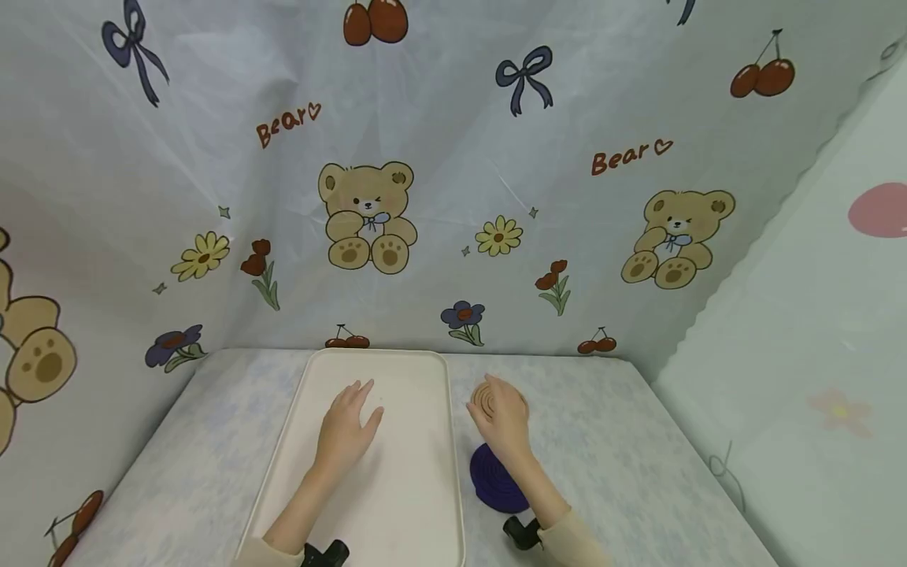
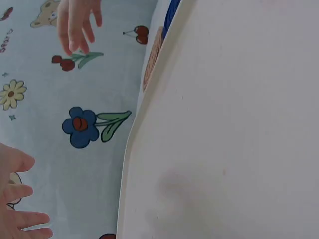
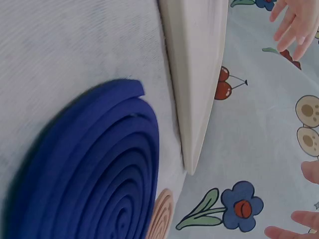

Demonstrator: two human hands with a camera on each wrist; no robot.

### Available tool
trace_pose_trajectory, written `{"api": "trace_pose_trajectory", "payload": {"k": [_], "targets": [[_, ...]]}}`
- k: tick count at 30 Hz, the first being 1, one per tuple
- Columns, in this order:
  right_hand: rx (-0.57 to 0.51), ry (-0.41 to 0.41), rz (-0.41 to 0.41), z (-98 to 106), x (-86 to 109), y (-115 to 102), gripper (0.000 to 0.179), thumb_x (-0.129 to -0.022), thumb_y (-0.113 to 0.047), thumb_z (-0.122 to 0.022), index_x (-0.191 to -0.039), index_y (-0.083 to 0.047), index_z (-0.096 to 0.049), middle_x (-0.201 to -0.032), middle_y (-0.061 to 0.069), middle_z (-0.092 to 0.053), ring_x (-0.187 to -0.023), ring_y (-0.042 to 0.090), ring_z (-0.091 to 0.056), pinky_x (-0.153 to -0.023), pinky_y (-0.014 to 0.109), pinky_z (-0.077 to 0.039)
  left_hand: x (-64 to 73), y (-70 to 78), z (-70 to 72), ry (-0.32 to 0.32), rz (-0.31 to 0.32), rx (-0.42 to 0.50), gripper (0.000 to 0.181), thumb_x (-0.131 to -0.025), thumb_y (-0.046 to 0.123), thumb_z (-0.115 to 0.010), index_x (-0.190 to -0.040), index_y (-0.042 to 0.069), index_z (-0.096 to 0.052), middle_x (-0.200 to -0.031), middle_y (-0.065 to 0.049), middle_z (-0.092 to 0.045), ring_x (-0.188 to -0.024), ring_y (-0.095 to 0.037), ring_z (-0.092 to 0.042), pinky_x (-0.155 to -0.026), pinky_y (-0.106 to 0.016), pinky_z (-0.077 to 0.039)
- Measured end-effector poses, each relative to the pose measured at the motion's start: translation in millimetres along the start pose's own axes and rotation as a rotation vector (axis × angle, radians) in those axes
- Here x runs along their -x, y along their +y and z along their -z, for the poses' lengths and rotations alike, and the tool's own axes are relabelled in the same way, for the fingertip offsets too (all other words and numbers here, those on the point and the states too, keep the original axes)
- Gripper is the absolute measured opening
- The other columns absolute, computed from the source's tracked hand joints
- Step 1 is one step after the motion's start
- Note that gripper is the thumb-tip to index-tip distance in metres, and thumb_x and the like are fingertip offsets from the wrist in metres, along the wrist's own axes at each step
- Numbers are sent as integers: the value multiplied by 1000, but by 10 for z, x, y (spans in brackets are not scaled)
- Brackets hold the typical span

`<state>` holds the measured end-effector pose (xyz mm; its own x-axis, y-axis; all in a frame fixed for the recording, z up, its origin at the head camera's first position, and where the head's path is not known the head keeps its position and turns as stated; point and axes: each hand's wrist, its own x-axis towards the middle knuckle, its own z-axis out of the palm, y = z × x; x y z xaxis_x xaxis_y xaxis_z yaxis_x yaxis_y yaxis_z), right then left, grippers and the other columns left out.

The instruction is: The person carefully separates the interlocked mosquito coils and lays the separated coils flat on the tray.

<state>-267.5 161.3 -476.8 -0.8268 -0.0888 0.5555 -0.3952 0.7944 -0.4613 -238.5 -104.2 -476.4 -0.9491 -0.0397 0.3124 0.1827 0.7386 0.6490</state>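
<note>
My left hand (image 1: 346, 429) hovers over the cream tray (image 1: 418, 488), fingers spread and holding nothing. To the right of the tray, my right hand (image 1: 509, 421) is above a flat tan spiral coil (image 1: 483, 400) and hides part of it. In the left wrist view the fingers of the right hand (image 2: 79, 22) hang loosely, with nothing between them. Nearer me lies a larger dark blue spiral coil (image 1: 494, 480), partly covered by the right forearm. The right wrist view shows the blue coil (image 3: 107, 169) as one thick rope wound flat; its outer end is visible.
The tray's raised rim (image 1: 453, 441) runs between the tray's inside and the coils. A pale mottled tabletop (image 1: 602, 465) extends on both sides. Behind it hangs a white sheet (image 1: 453, 142) printed with bears, bows and flowers. A thin cord (image 1: 726, 472) hangs at the right.
</note>
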Motion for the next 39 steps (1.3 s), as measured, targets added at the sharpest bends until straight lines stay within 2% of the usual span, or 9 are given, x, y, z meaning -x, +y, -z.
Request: {"api": "trace_pose_trajectory", "payload": {"k": [5, 9, 14, 21, 27, 31, 35, 37, 39], "targets": [[-114, 21, -72, 76, 93, 104, 48, -84, -14, -71, -126, 2, -55, -124, 21, -61, -118, 39, -54, -101, 56, -41, 72, 205, -164, -13, 52, 148, 48, -92, 25, -60, -136, 8, -50, -142, -19, -46, -134, -40, -40, -105, -60, -37], [-211, 23, -131, 141, 137, 173, 43, -86, -10, -68, -125, 1, -56, -123, 21, -61, -117, 37, -56, -101, 52, -44, 91, 338, -300, -26, 54, 224, 46, -92, 23, -59, -135, 9, -51, -142, -18, -47, -134, -41, -40, -105, -60, -37], [-244, 25, -197, 185, 236, 294, 40, -87, -10, -67, -124, 3, -57, -115, 23, -64, -110, 36, -59, -97, 53, -46, 130, 463, -484, -45, 65, 346, 43, -93, 19, -58, -134, 8, -52, -140, -16, -49, -133, -40, -42, -106, -60, -37], [-274, 52, -203, 196, 345, 466, 34, -86, -3, -66, -118, 4, -59, -98, 17, -70, -95, 31, -66, -89, 49, -51, 208, 634, -784, -59, 63, 523, 44, -93, 15, -57, -135, 6, -50, -136, -16, -53, -126, -36, -50, -104, -52, -42], [-297, 88, -248, 205, 428, 612, 33, -84, -1, -67, -116, 2, -61, -95, 15, -72, -88, 24, -67, -80, 36, -55, 278, 738, -1016, -103, 71, 705, 43, -95, 14, -53, -136, 0, -46, -134, -24, -52, -124, -39, -51, -106, -48, -42], [-334, 61, -303, 216, 500, 719, 33, -84, -2, -68, -117, 0, -61, -96, 16, -72, -86, 14, -66, -78, 24, -54, 348, 853, -1127, -123, 128, 782, 42, -94, 10, -53, -134, -2, -47, -127, -27, -54, -121, -40, -53, -104, -42, -45], [-374, 12, -357, 374, 550, 591, 37, -84, 0, -67, -120, 5, -58, -99, 22, -69, -89, 28, -67, -77, 20, -53, 461, 967, -1261, -130, 157, 805, 45, -91, 5, -55, -134, -5, -46, -124, -29, -56, -119, -41, -55, -100, -42, -47], [-394, -1, -370, 445, 565, 523, 38, -84, 3, -66, -121, 8, -57, -100, 26, -68, -92, 37, -65, -77, 19, -53, 520, 1016, -1324, -138, 149, 788, 46, -90, 5, -55, -134, -6, -45, -125, -31, -55, -119, -43, -55, -100, -45, -47], [-411, 2, -372, 462, 580, 509, 39, -83, 4, -66, -121, 10, -57, -100, 28, -67, -91, 40, -65, -75, 17, -53, 567, 1036, -1407, -140, 147, 780, 48, -90, 6, -56, -135, -6, -44, -128, -31, -54, -121, -43, -54, -101, -47, -46]]}}
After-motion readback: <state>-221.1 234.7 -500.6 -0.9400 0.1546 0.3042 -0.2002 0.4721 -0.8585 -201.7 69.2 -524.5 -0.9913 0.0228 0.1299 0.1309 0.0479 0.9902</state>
